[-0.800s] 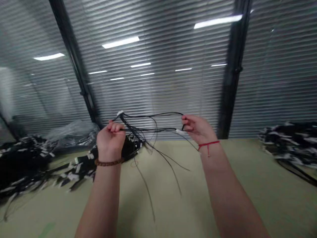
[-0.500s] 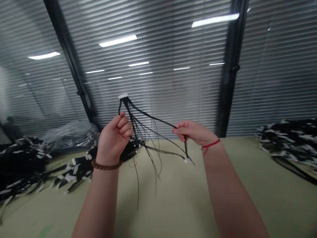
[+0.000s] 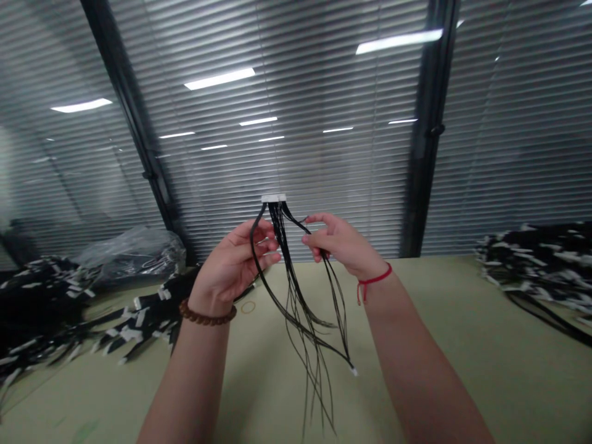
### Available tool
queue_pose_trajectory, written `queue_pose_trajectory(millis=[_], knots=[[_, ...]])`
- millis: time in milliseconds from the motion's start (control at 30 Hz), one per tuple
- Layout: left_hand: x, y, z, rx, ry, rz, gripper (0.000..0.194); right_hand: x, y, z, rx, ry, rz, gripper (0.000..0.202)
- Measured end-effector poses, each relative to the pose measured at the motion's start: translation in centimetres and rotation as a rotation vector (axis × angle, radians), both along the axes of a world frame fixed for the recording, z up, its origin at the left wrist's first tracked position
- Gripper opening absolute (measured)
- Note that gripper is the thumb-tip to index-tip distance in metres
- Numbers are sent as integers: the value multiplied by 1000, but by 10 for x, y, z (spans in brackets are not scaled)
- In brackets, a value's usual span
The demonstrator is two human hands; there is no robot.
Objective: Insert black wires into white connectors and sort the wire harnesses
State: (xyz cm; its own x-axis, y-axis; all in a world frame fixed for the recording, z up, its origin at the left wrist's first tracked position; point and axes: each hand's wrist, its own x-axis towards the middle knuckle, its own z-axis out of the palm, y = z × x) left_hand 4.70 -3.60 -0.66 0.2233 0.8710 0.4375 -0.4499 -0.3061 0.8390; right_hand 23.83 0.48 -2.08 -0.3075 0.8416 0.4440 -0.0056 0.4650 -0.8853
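A black wire harness [image 3: 287,259] hangs in the air between my hands, its long white connector [image 3: 274,198] at the top. Loose thin wires dangle below, and a small white connector [image 3: 354,371] hangs at the lower right. My left hand [image 3: 238,256] is beside the harness, its fingers curled but apart behind the left wire loop; whether they grip a wire is unclear. The thumb and fingers of my right hand [image 3: 340,242] pinch the right-hand wires of the harness below the long connector.
Piles of black cables with white ends [image 3: 134,327] lie at the left, near a clear plastic bag [image 3: 139,253]. Another cable pile [image 3: 541,262] is at the right. A thin ring [image 3: 248,307] lies on the green table [image 3: 277,407]. Blinds stand behind.
My hands have come closer together. The long connector has moved right and slightly down, the small one has dropped lower, and my left hand's fingers have loosened.
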Motion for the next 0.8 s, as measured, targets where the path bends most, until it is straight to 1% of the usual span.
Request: queue_pose_trajectory(millis=[67,100,200,300,367,433,500,533,600,633,700,733,767,800], knots=[[3,2,-3,67,36,66,20,0,0,0,-1,18,-33,39],[4,4,-5,104,45,82,21,-1,0,0,-1,25,-49,40],[8,11,-10,166,68,100,33,-3,0,-1,3,39,-93,43],[12,17,-15,218,92,105,46,-5,0,-2,7,28,-106,42],[14,16,-16,250,138,63,55,-6,0,-1,4,12,-95,42],[16,12,-16,245,199,-38,58,-7,-1,-1,-3,-1,-79,43],[19,6,-15,217,203,-121,53,-7,-2,-1,-1,-2,-62,45],[20,3,-14,201,179,-138,47,-7,-3,0,5,0,-50,49],[21,0,-13,153,126,-129,36,-7,-4,0,31,-20,3,52],[21,-1,-12,127,111,-114,33,-7,-5,0,41,-42,36,48],[21,0,-12,89,97,-63,32,-8,-5,0,47,-88,78,27],[21,2,-12,85,84,-27,33,-9,-5,0,45,-103,79,17],[20,4,-12,90,67,8,33,-10,-4,0,43,-109,66,10],[20,6,-12,100,49,40,34,-10,-3,0,45,-107,42,9]])
